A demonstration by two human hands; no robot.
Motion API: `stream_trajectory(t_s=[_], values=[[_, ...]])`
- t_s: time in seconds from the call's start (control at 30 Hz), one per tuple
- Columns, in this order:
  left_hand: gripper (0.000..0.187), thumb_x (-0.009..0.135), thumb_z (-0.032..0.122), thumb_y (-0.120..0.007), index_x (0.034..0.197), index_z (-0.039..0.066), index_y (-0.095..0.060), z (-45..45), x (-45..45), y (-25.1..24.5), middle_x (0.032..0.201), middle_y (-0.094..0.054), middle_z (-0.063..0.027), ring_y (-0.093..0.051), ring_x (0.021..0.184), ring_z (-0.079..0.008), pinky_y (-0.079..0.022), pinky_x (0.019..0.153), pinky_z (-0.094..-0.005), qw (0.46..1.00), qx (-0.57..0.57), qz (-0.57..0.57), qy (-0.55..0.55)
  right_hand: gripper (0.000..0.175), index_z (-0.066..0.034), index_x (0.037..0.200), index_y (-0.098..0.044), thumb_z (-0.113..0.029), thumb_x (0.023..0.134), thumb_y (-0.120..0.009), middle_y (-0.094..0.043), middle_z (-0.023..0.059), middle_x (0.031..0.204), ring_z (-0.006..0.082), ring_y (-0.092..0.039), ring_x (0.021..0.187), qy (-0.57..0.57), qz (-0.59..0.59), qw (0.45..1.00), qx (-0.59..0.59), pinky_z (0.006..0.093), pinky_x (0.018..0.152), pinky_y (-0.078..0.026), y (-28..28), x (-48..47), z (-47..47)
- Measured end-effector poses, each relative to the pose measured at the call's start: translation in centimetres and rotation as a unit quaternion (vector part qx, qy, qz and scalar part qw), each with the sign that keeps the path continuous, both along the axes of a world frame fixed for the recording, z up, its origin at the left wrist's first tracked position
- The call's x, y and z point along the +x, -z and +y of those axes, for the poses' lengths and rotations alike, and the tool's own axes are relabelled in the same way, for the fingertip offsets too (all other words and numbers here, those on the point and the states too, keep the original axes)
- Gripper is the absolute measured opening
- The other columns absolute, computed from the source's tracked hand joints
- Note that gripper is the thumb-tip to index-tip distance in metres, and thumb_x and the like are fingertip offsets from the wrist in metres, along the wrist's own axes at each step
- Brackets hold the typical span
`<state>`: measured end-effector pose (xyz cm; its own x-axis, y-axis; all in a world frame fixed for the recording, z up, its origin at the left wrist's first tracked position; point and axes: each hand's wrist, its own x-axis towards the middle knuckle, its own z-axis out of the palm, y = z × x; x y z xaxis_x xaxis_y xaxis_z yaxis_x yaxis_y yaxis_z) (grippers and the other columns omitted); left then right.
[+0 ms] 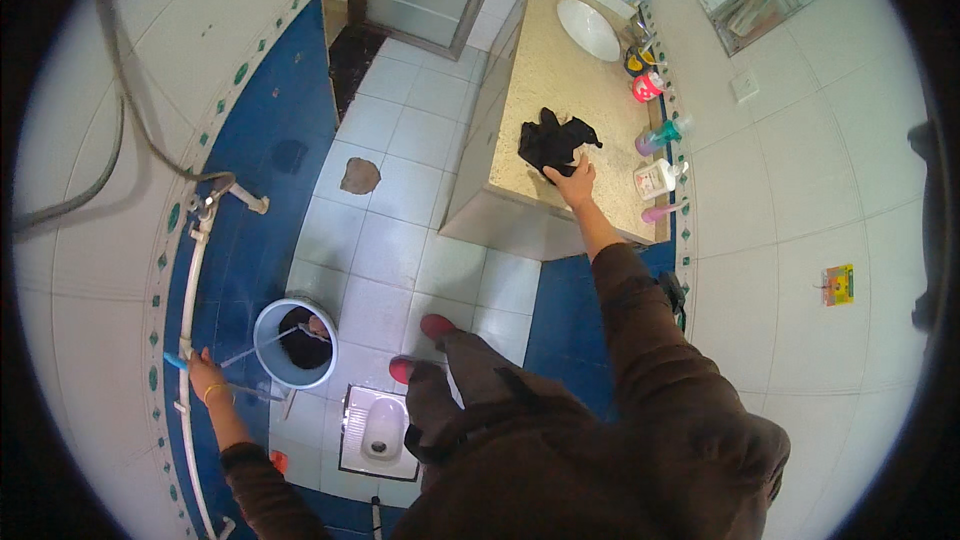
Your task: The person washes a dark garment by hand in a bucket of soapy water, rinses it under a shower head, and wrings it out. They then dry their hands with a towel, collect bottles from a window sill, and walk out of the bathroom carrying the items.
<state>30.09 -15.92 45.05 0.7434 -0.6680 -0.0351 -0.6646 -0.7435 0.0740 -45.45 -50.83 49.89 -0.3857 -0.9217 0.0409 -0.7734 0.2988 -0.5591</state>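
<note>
My right hand [574,181] touches the near edge of a crumpled black cloth [551,141], which lies on the beige stone countertop [525,97]; whether its fingers grip the cloth is hard to tell. At the far left my left hand [202,371] is closed around a light blue handle [175,361], beside the white wall pipe. A thin pale rod [259,347] runs from near that hand into a light blue bucket [332,364] on the floor. Inside the bucket are something dark and a brownish piece.
A white washbasin [589,30] is set in the counter, with several bottles along the wall, among them a white pump bottle [655,180]. A squat toilet [385,427] lies near my feet. A brown patch [361,176] is on the tiled floor. A hose hangs at left.
</note>
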Motion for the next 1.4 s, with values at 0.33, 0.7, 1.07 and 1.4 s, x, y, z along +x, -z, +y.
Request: stream_trajectory(t_s=[0.33, 0.7, 1.07, 1.4], values=[[0.031, 0.092, 0.016, -0.042, 0.115, 0.003, -0.058, -0.3, 1.8, 0.9, 0.109, -0.059, -0.0230, -0.056, 0.102, -0.0371, -0.047, 0.085, -0.0435, 0.976, 0.166, -0.067, 0.125, 0.114, -0.0144, 0.144, -0.026, -0.064, 0.053, -0.075, -0.028, 0.0227, 0.144, 0.0418, -0.019, 0.135, -0.076, 0.052, 0.987, 0.135, 0.0512, 0.108, -0.020, 8.3, -7.1, -8.8], [0.040, 0.094, 0.033, -0.044, 0.119, 0.003, -0.052, -1.8, -0.9, -0.4, 0.130, -0.046, -0.0213, -0.050, 0.113, -0.0402, -0.043, 0.093, -0.0450, 0.988, 0.011, 0.084, -0.127, 0.052, -0.0022, 0.120, -0.044, -0.005, 0.071, -0.061, -0.057, 0.0107, 0.095, 0.0223, -0.059, 0.071, -0.110, -0.472, 0.873, 0.054, 0.0340, 0.064, -0.053, -2.5, 2.7, -2.6], [0.034, 0.094, 0.032, -0.043, 0.110, 0.005, -0.055, -2.2, -3.4, -3.5, 0.129, -0.046, -0.0189, -0.056, 0.105, -0.0383, -0.048, 0.085, -0.0466, 0.985, 0.009, 0.108, -0.134, 0.063, -0.0037, 0.121, -0.041, 0.001, 0.064, -0.067, -0.054, 0.0116, 0.105, 0.0241, -0.057, 0.095, -0.251, -0.606, 0.647, 0.388, 0.0360, 0.080, -0.051, 1.4, 34.4, 16.7], [0.034, 0.094, 0.035, -0.046, 0.106, 0.005, -0.054, -1.6, -3.6, -3.6, 0.126, -0.045, -0.0212, -0.062, 0.092, -0.0365, -0.052, 0.076, -0.0447, 0.986, -0.023, 0.120, -0.114, 0.071, -0.0093, 0.135, -0.035, -0.038, 0.079, -0.069, -0.047, 0.0108, 0.127, 0.0246, -0.052, 0.105, -0.383, -0.329, 0.661, 0.555, 0.0401, 0.085, -0.044, 6.3, 47.6, 24.2]])
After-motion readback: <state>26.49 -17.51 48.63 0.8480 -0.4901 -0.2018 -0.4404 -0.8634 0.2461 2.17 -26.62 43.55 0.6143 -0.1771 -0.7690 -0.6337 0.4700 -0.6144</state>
